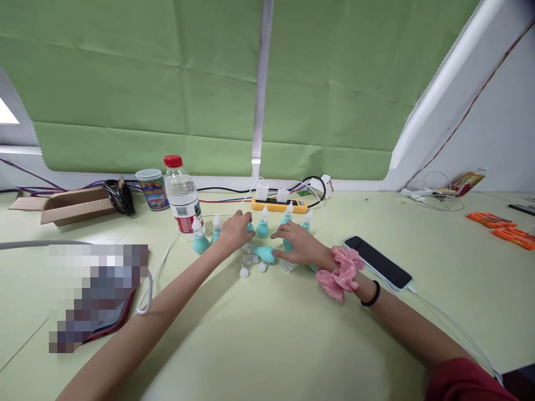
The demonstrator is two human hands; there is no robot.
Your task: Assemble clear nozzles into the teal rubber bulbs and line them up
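Several teal squeeze bulbs with frosted nozzles, such as the bulb (200, 243) at the left end, stand upright in a loose row. My left hand (237, 229) is over the middle of this row, its fingers closed around a mostly hidden teal bulb (250, 227). To its right stands another upright bulb (262, 229). My right hand (300, 243) has its fingers apart, reaching over the right part of the row and partly covering a bulb (287, 245) there. Near its thumb, a bulb (264, 254) lies on its side among small clear pieces (251, 259) and a frosted nozzle (244, 272).
Behind the row lies a yellow-edged power strip (279, 206) with white chargers. At left are a water bottle (182, 195), a tub (152, 190), an open cardboard box (81, 206) and a blurred device (106, 301). A phone (378, 262) with a cable lies right.
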